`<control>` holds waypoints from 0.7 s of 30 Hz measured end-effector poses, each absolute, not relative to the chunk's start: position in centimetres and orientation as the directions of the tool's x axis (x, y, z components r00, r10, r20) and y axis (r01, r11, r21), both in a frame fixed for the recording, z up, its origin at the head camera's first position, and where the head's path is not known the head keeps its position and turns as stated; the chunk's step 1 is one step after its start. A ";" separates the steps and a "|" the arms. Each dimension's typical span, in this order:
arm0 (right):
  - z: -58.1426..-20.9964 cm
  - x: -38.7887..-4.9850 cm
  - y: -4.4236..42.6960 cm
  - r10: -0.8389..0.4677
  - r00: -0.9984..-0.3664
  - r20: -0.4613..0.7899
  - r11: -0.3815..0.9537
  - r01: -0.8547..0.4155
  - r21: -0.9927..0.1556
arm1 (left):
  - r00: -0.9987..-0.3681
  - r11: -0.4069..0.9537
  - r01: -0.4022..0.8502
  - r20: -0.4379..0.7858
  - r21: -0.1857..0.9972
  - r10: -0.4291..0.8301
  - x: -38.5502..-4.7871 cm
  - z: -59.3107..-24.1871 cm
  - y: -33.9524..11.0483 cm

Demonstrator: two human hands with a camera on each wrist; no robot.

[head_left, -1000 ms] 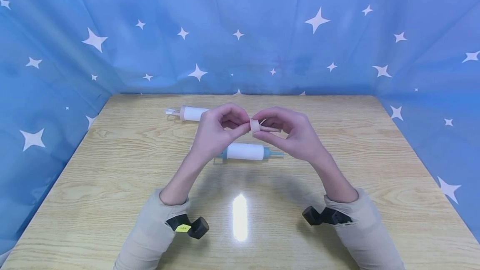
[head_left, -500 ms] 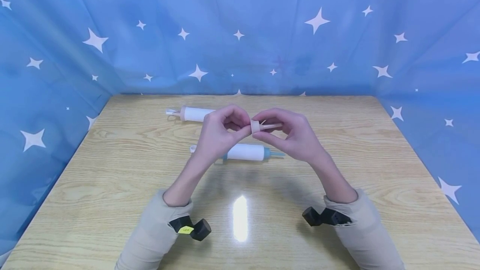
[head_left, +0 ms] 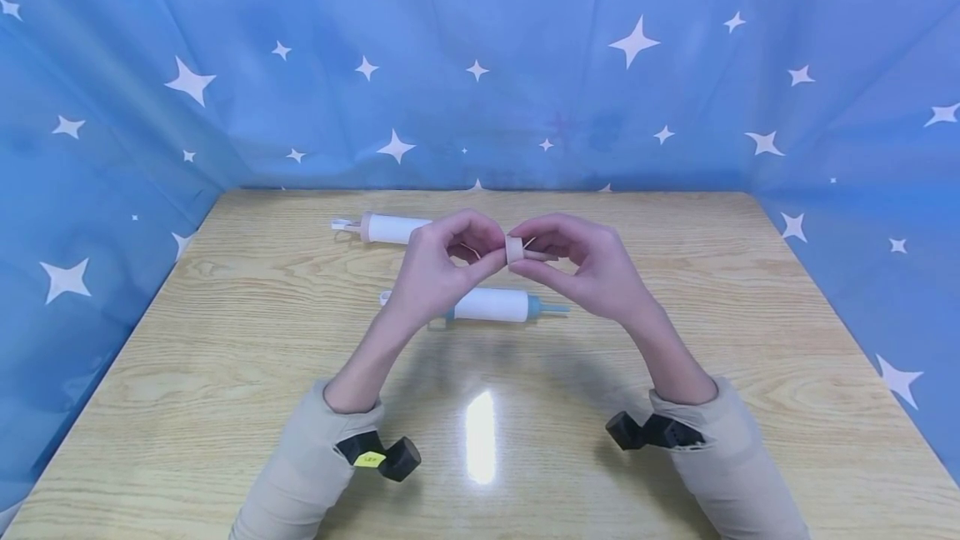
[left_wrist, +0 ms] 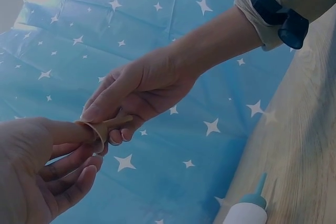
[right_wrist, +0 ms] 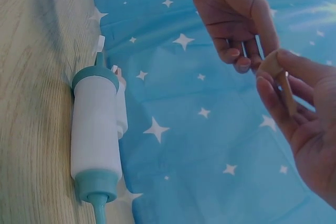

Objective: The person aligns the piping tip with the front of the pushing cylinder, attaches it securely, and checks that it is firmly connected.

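Observation:
A small beige-pink nozzle cap [head_left: 514, 250] is held in the air between both hands, its narrow spout pointing right. My left hand [head_left: 450, 261] has thumb and fingertips at the cap's wide rim, which the left wrist view shows around the fingertips. From the other side my right hand [head_left: 581, 261] pinches the cap, the spout [right_wrist: 286, 92] lying inside its curled fingers. Below the hands lies a white squeeze bottle [head_left: 491, 304] with teal ends and a teal spout. Behind the left hand is another white bottle [head_left: 393, 228] with a pink collar; its right end is hidden.
Both bottles lie on their sides on a wood-grain table [head_left: 225, 340]. A blue curtain [head_left: 480, 107] with white stars hangs behind and at the sides. Dark wrist cameras sit on both sleeves.
The cap and the left hand have shifted slightly right. The spout's angle in the right hand has changed a little. The bottles have not moved.

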State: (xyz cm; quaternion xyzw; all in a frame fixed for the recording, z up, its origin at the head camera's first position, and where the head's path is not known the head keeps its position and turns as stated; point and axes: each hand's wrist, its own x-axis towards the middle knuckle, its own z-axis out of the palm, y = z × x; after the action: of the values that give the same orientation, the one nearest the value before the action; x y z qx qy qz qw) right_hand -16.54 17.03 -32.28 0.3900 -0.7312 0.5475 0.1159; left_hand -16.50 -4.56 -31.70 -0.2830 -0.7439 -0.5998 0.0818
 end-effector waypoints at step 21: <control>-32.1 -16.6 17.5 -0.428 -0.687 0.588 0.139 -0.692 -0.708 | -0.825 0.202 0.525 0.436 0.827 0.359 -17.0 -31.3 -5.7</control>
State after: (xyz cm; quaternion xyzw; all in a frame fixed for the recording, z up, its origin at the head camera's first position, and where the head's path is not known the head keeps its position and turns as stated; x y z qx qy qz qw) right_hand -16.60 17.50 -32.10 0.3762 -0.7445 0.5376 0.1230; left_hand -16.99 -5.68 -31.32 -0.2861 -0.7718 -0.5631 0.0738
